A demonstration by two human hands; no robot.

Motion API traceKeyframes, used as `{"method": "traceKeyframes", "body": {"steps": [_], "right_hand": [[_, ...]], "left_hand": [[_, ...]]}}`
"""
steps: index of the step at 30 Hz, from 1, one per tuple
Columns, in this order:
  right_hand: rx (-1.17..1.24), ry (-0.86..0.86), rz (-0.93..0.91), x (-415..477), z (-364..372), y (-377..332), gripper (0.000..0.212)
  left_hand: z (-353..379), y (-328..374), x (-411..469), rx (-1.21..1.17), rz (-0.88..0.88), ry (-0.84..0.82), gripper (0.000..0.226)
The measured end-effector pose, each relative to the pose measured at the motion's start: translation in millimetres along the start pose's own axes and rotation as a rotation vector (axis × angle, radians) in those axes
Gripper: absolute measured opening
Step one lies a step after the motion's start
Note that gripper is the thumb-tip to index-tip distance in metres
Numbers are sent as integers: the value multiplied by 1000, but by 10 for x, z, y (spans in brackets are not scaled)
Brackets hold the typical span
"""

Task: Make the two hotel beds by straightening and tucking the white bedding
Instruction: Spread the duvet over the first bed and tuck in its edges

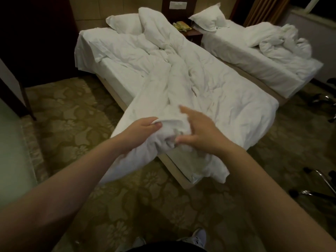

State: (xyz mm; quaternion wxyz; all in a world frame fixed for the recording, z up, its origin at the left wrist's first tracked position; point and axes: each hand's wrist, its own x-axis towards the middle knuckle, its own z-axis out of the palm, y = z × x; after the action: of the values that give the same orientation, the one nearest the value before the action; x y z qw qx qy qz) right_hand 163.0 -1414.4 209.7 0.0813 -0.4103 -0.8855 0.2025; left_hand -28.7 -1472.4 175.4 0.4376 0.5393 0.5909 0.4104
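While the near bed (112,75) and far bed (236,51) lay unmade, the duvet (209,84) had one corner held up at the near foot.
Rumpled, it sprawled along the near bed; another heap (276,40) sat on the far bed. The left hand (143,129) gripped the bunched corner; the right hand (200,131), fingers spread, touched it with the thumb.

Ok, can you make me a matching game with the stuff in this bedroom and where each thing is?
Things:
1 crumpled white duvet
2 yellowish telephone
3 white pillow nearest the striped brown curtain
4 white shoe

Places:
A on the dark wooden nightstand
B on the flowery green carpet
C hanging off the foot of the near bed
D at the head of the far bed

Pairs: 1-C, 2-A, 3-D, 4-B.
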Motion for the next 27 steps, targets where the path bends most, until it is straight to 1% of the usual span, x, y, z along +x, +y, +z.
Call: {"method": "traceKeyframes", "body": {"steps": [1, 2, 4, 6, 7, 10, 11, 12, 13, 14, 15, 16, 17, 19, 20, 22, 23, 24, 26, 27], "right_hand": [[-57, -81, -71, 25, 47, -134, 86], [-42, -116, -102, 47, 100, -261, 77], [177, -99, -90, 104, 148, -429, 51], [344, -56, -95, 175, 139, -532, 22], [384, -56, -109, 214, 122, -586, 14], [493, -66, -141, 309, 127, -749, 24], [539, -52, -142, 322, 137, -800, 25], [590, -19, -138, 328, 152, -826, 26], [656, 25, -123, 321, 159, -846, 28], [736, 64, -104, 312, 162, -844, 30], [825, 87, -75, 290, 159, -845, 31], [909, 91, -40, 271, 163, -831, 31], [976, 80, -3, 247, 166, -822, 30], [1044, 45, 59, 208, 208, -804, 27], [1062, 28, 81, 197, 240, -797, 27], [1060, 37, 116, 198, 295, -788, 27], [1018, 60, 109, 197, 303, -785, 26], [939, 88, 75, 196, 295, -777, 24], [690, 87, -41, 185, 218, -798, 14], [544, 42, -105, 171, 182, -826, 24]], "left_hand": [[-42, 117, -21, 39, 27, -35, 23], [-84, 217, -49, 127, 59, -76, 21], [-178, 354, -125, 337, 101, -139, 17], [-303, 382, -200, 370, 103, -144, 15], [-375, 372, -229, 344, 108, -127, 15], [-600, 275, -323, 205, 94, -41, 8], [-659, 235, -360, 159, 89, -15, 11], [-702, 191, -398, 144, 84, -3, 19], [-721, 148, -442, 167, 69, -10, 32], [-731, 80, -484, 216, 29, -34, 48], [-724, 15, -537, 270, -31, -58, 58], [-716, -71, -588, 317, -99, -75, 62], [-712, -176, -629, 328, -154, -75, 59], [-716, -385, -693, 237, -219, -9, 39], [-709, -443, -723, 155, -213, 27, 28], [-671, -455, -783, 46, -146, 102, 10], [-648, -420, -807, 17, -114, 150, 14], [-632, -384, -830, -14, -88, 189, 18], [-617, -246, -874, -59, -31, 189, 19], [-603, -148, -888, -63, 6, 152, 17]]}}
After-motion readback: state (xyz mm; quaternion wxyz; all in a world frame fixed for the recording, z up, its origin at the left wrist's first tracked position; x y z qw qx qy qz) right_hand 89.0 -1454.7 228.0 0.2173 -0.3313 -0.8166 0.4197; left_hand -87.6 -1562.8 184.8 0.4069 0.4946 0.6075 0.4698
